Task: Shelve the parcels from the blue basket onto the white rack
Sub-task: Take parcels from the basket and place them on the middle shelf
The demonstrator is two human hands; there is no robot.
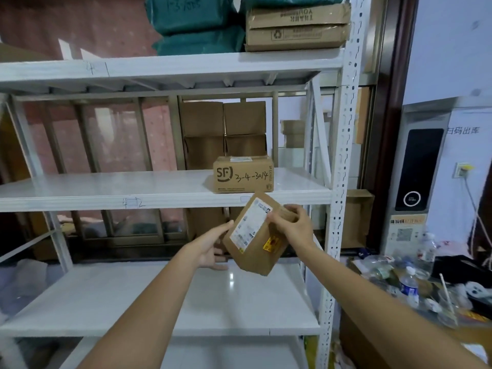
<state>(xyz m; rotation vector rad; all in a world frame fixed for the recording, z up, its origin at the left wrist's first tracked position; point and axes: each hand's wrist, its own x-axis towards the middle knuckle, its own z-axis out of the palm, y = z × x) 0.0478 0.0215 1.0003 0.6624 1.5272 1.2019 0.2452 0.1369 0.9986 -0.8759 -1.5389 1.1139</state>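
Observation:
I hold a brown cardboard parcel (257, 241) with a white shipping label and a yellow sticker, tilted, in front of the white rack (342, 145). My right hand (291, 227) grips its top right corner. My left hand (213, 249) supports its lower left side with fingers spread. The parcel hangs between the middle shelf (106, 187) and the lower shelf (159, 296). A brown SF Express box (243, 174) marked 3-4-3014 stands on the middle shelf just above. The blue basket is out of view.
The top shelf carries green bagged parcels (197, 25) and flat cardboard boxes (296, 25). Stacked cartons (223, 134) stand behind the rack. To the right are a scanner kiosk (418, 169) and a cluttered table with water bottles (410, 286).

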